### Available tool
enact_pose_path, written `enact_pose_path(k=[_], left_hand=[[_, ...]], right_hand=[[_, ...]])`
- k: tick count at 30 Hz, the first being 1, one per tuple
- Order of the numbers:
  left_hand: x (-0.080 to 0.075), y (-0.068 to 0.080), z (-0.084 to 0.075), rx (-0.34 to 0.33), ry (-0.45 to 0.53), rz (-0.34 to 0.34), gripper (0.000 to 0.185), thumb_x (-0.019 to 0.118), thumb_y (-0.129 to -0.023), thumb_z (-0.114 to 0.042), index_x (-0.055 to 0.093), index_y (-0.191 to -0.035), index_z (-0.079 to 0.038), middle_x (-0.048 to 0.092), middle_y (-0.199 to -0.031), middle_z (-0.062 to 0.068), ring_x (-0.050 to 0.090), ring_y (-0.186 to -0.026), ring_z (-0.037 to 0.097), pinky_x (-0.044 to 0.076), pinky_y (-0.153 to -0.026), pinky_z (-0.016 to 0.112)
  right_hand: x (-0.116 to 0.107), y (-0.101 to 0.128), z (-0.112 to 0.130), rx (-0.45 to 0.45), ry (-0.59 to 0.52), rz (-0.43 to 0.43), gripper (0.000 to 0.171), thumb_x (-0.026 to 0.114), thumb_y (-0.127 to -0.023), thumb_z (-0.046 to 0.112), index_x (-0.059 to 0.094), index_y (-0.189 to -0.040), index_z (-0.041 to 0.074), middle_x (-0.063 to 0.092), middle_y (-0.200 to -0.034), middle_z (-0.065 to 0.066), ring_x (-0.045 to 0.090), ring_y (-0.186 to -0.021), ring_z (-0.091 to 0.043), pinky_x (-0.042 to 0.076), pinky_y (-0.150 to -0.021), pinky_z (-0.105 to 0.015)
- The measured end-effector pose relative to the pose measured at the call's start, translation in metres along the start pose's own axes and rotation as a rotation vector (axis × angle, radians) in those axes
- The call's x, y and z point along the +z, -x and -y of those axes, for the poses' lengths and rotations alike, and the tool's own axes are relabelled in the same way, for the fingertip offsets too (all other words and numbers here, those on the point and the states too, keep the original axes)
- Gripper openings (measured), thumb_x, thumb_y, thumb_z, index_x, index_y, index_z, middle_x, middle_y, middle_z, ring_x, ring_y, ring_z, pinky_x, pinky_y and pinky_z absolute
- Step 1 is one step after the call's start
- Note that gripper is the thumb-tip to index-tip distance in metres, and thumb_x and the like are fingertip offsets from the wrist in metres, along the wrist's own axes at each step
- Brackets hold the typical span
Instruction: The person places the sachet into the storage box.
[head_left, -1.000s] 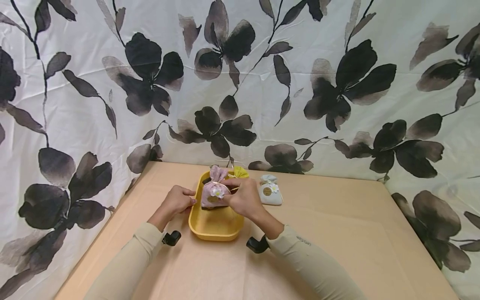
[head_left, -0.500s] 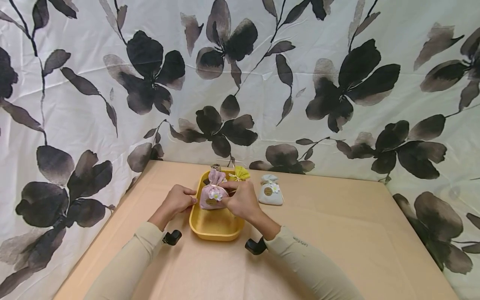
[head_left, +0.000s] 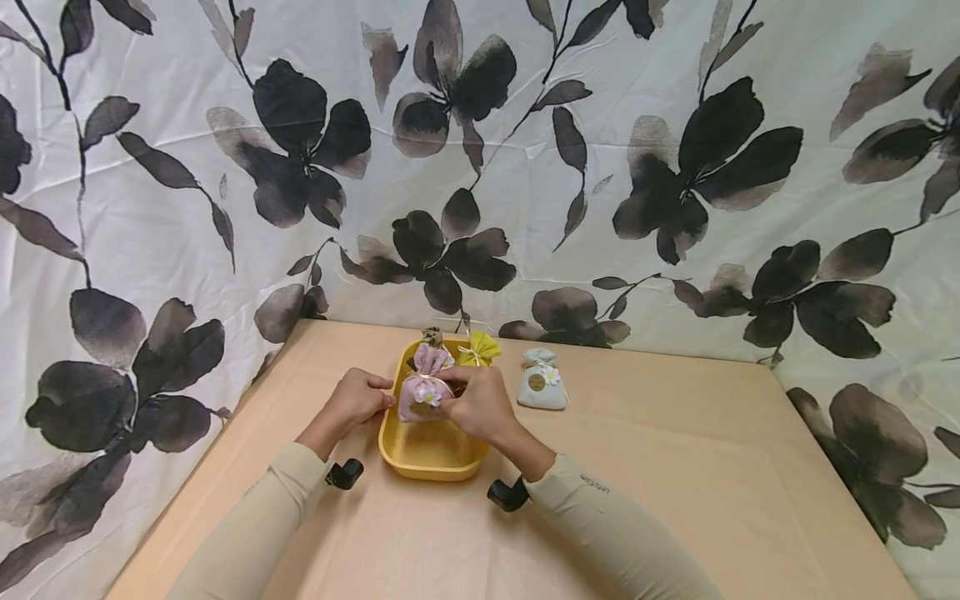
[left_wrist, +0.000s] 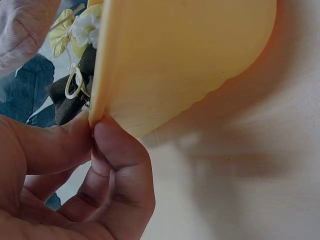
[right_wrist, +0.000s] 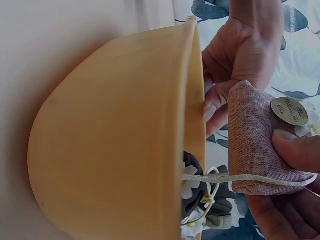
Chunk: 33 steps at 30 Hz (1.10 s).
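Note:
My left hand (head_left: 354,400) pinches the left rim of a yellow plastic tub (head_left: 435,467), with thumb inside and fingers outside in the left wrist view. A small pink drawstring pouch (head_left: 414,393) with a white flower and round tag is held in my right hand (head_left: 483,404). In the right wrist view the pink pouch (right_wrist: 255,140) is above the tub's rim, between thumb and fingers. Inside the tub, towards the back, are a dark pouch (left_wrist: 72,100) and a yellow pouch (head_left: 478,348). Their lower parts are hidden.
To the right of the tub, a pale grey pouch (head_left: 540,387) with a flower and tag lies on the peach-coloured table (head_left: 675,467). Floral cloth (head_left: 555,183) hangs behind the table and at both sides.
The pink pouch has shifted slightly left and nearer with my right hand, and more of the dark pouch's top shows behind it. My left hand stays on the rim.

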<state>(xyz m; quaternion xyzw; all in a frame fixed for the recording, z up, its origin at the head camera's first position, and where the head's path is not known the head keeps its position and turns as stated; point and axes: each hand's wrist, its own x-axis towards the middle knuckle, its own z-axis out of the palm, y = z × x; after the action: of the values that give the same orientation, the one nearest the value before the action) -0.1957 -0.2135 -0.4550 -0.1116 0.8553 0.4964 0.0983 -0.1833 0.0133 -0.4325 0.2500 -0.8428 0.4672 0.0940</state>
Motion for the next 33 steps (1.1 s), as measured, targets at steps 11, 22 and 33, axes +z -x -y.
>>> enact_pose_path(k=[11,22,33], left_hand=[[-0.001,0.0,0.002,0.014,-0.008,0.008,0.042,0.066,-0.093,0.001,0.066,-0.135,0.005,0.074,-0.114,0.023,0.066,-0.068,0.015,0.061,-0.064,0.032],[-0.003,0.0,-0.001,0.014,-0.02,0.003,0.044,0.065,-0.09,0.003,0.067,-0.135,0.004,0.074,-0.113,0.02,0.064,-0.064,0.015,0.056,-0.058,0.028],[-0.004,-0.001,-0.001,0.002,-0.006,0.013,0.044,0.064,-0.09,0.003,0.067,-0.135,0.004,0.072,-0.1,0.014,0.06,-0.061,0.014,0.055,-0.057,0.028]], right_hand=[[0.007,-0.002,-0.002,-0.027,0.049,0.012,0.025,0.08,-0.076,-0.003,0.082,-0.1,0.004,0.081,-0.094,-0.007,0.068,-0.079,-0.012,0.055,-0.067,-0.018],[0.015,-0.004,-0.006,-0.022,0.087,0.045,0.022,0.077,-0.076,-0.004,0.082,-0.096,0.006,0.08,-0.09,-0.004,0.063,-0.077,-0.011,0.052,-0.067,-0.018],[0.024,-0.004,-0.009,0.023,0.149,0.1,0.024,0.078,-0.074,-0.004,0.081,-0.093,0.009,0.078,-0.087,-0.001,0.06,-0.075,-0.01,0.048,-0.064,-0.019]])
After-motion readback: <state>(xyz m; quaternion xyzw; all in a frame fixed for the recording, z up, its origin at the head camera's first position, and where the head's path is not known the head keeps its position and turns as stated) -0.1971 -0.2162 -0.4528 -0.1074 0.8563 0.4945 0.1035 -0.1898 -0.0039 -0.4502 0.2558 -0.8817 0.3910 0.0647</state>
